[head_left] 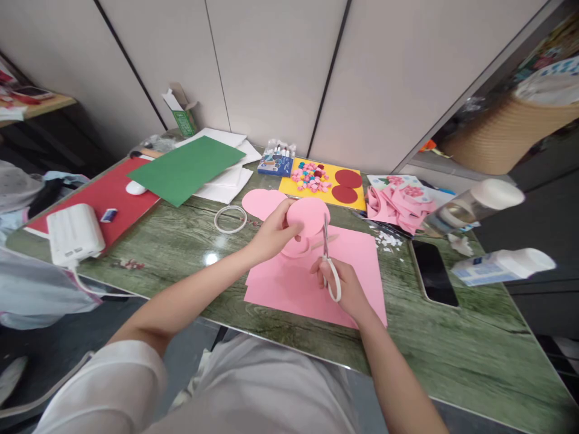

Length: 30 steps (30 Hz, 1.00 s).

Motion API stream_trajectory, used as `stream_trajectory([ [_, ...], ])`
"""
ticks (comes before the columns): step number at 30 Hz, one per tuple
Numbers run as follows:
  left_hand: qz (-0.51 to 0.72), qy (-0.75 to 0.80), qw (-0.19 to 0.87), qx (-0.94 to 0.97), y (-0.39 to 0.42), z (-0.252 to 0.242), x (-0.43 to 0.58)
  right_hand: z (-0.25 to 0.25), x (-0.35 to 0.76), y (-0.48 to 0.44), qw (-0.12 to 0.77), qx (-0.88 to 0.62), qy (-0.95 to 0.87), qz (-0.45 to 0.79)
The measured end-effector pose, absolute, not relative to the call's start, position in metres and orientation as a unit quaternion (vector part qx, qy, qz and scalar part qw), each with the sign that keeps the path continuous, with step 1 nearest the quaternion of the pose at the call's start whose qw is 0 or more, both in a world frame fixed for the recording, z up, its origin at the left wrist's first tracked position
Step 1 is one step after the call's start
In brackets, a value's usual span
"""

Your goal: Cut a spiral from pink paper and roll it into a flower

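Between the thumb and fingers of my left hand (277, 232) is a pink paper circle (310, 216), held up over the table. My right hand (342, 283) grips white-handled scissors (333, 278), their blades at the circle's right edge. A curled strip of pink paper (296, 248) hangs just below the circle. Under both hands lies a pink paper sheet (362, 265), with what looks like a pencil (324, 242) on it. More pink circles (260, 202) rest on the table behind my left hand.
A tape roll (230, 219) lies left of my hands. Behind are a green sheet (187, 169), a marker box (275, 161) and a yellow sheet (303, 191) bearing pompoms and dark red circles (347, 178). Pink scraps (398, 205), a phone (434, 272) and bottles (502, 266) stand or lie rightward.
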<state>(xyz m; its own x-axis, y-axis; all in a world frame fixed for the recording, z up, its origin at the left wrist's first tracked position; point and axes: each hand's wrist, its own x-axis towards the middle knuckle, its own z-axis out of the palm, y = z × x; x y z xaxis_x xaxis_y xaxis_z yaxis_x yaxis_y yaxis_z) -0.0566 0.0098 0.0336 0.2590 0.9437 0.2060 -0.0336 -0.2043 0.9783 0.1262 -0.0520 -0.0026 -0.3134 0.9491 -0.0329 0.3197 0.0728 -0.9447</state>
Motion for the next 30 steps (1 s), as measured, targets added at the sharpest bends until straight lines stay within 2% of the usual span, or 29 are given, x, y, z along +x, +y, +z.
stream_trajectory([
  [13,0.492,0.375,0.503,0.603,0.0092,0.0342,-0.0578,-0.0031,0.1264,-0.0518,0.325,-0.488,-0.655,0.477],
  [23,0.445,0.377,0.519,0.625,0.0065,0.0358,-0.0573,-0.0012,0.1258,-0.0513,0.329,-0.492,-0.65,0.476],
  [30,0.468,0.378,0.518,0.608,0.0085,0.0357,-0.0561,-0.0022,0.1256,-0.0518,0.328,-0.49,-0.65,0.48],
])
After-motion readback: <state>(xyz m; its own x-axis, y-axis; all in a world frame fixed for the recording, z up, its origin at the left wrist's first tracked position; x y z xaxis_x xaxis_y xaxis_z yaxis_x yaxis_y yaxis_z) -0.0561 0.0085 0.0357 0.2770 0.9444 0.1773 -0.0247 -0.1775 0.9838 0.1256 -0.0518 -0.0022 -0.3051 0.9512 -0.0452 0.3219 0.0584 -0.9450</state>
